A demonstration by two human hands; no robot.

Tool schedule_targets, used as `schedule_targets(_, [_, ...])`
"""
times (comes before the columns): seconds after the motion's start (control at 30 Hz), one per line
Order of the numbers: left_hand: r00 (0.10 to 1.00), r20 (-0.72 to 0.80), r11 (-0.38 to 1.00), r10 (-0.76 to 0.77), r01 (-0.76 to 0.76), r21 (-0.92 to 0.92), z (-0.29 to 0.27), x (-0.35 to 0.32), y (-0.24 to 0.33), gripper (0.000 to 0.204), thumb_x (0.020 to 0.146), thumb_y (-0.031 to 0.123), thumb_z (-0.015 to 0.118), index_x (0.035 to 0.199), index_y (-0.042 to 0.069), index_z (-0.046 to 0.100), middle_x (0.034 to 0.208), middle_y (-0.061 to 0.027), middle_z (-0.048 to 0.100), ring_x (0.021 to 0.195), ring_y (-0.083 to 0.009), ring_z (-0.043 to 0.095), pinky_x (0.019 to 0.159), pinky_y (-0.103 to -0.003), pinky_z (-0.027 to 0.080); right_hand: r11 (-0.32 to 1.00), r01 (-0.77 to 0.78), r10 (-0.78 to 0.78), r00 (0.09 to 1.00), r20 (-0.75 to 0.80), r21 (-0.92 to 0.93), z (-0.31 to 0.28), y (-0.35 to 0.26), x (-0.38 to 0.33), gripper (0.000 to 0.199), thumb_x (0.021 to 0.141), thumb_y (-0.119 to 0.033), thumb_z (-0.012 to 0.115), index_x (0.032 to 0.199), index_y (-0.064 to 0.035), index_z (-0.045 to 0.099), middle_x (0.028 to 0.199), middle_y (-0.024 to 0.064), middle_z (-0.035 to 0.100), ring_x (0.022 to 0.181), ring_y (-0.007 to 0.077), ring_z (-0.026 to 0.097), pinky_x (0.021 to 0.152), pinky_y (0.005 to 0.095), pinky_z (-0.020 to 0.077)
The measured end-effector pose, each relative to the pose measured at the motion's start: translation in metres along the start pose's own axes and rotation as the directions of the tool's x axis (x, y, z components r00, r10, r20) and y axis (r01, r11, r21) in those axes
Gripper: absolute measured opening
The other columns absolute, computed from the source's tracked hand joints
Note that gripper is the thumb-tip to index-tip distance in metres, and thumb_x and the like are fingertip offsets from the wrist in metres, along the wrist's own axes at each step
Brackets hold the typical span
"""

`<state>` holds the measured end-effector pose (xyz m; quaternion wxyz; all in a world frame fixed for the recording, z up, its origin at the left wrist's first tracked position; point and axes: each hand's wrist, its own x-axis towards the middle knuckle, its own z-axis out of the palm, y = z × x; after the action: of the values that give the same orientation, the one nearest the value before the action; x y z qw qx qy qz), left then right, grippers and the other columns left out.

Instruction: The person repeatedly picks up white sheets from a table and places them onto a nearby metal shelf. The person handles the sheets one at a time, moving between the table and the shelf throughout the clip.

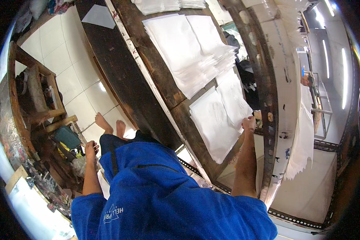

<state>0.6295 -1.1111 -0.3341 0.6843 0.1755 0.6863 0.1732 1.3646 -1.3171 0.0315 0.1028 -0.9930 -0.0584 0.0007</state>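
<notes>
My right hand is closed at the right edge of the nearer white sheets, with its fingers pinching the sheet edge; the fingertips are partly hidden. These thin sheets lie in two side-by-side groups on a dark wooden board. Just beyond them rests a thicker stack of white sheets, its lower edges fanned out. My left hand hangs at my left side, away from the board, its fingers loosely bent and apart, with nothing visible in them.
More white sheets lie at the board's far end. A long dark table runs to its left, bearing one white sheet. At far left stands a wooden frame. White hanging material lines the right, where another person is partly visible.
</notes>
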Motion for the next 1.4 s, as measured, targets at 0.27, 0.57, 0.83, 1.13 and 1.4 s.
schedule_targets(0.27, [0.997,-0.032,0.998,0.064,-0.064,0.006,-0.005,0.002,0.003,0.026,0.092,0.03,0.049,0.101,0.006,0.055,0.083,-0.0058,0.059,0.064,-0.0175,0.062,0.049,-0.03,0.046,0.955,0.013,-0.01,1.0,-0.012,0.296,0.038,0.063,0.055,0.043,0.077,-0.009,0.061,0.118,-0.0009,0.05,0.082,0.0121,0.06,0.057,0.0196,0.057,0.045,0.0322,0.0473])
schedule_targets(0.57, [0.974,-0.11,0.972,0.197,-0.209,-0.104,0.03,-0.063,0.111,0.03,0.091,0.03,0.054,0.099,0.002,0.06,0.089,-0.0059,0.062,0.075,-0.0136,0.06,0.061,-0.026,0.048,0.888,0.389,-0.269,0.871,-0.411,0.245,0.044,-0.011,0.049,0.031,0.087,-0.012,0.061,0.116,-0.0044,0.053,0.084,0.0048,0.056,0.064,0.015,0.052,0.053,0.0281,0.0451])
schedule_targets(0.83, [0.806,-0.155,0.772,0.571,-0.592,-0.232,0.026,-0.081,0.276,0.027,0.095,0.025,0.052,0.097,0.0,0.062,0.086,-0.0052,0.063,0.071,-0.0111,0.058,0.063,-0.026,0.047,0.549,0.62,-0.511,0.78,-0.362,0.561,-0.028,-0.234,-0.137,0.028,0.092,-0.014,0.056,0.118,-0.0038,0.055,0.09,0.0075,0.061,0.073,0.0182,0.056,0.06,0.0308,0.0471])
schedule_targets(1.13, [0.022,-0.763,0.396,0.647,-0.864,0.311,-0.2,-0.131,0.513,0.023,0.093,0.02,0.053,0.091,0.0,0.063,0.07,-0.0015,0.059,0.061,-0.0093,0.05,0.056,-0.025,0.04,0.524,0.399,-0.817,0.486,0.311,0.752,0.059,-0.403,-0.296,0.029,0.092,-0.017,0.059,0.117,-0.0044,0.053,0.085,0.0039,0.059,0.066,0.0168,0.053,0.058,0.0314,0.0448])
schedule_targets(1.4, [0.097,-0.788,0.739,0.609,-0.43,0.518,-0.418,-0.053,0.573,0.033,0.087,0.022,0.054,0.113,0.003,0.06,0.091,-0.018,0.068,0.087,-0.0329,0.065,0.081,-0.04,0.05,0.551,0.302,-0.834,0.173,0.524,0.778,0.087,-0.54,-0.418,0.018,0.092,-0.011,0.058,0.108,-0.002,0.057,0.072,-0.0031,0.051,0.056,0.0029,0.043,0.048,0.0181,0.035])
